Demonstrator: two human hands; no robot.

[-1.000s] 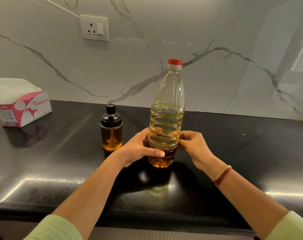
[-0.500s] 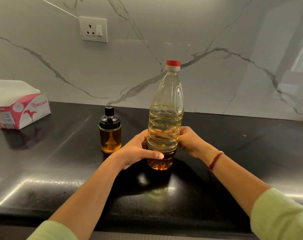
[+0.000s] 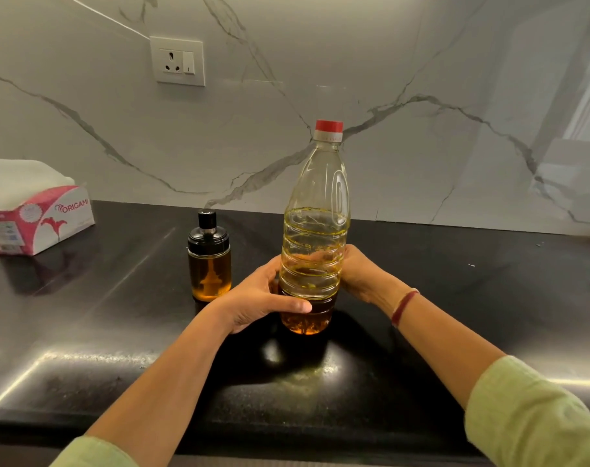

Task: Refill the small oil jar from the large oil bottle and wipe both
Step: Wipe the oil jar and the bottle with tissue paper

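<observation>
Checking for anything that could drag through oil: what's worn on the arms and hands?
Both arms wear light green sleeves, left sleeve and right sleeve, pushed up the forearms. A dark red band rings the right wrist. Left hand and right hand are ungloved.

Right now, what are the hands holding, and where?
The large oil bottle, gripped low on its ribbed body by the left hand and right hand, one on each side.

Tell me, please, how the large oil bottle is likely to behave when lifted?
Tall and narrow, the large oil bottle may tip easily. Roughly half full, it probably feels heavy. Its ribbed plastic may flex where the left hand and right hand grip.
</observation>
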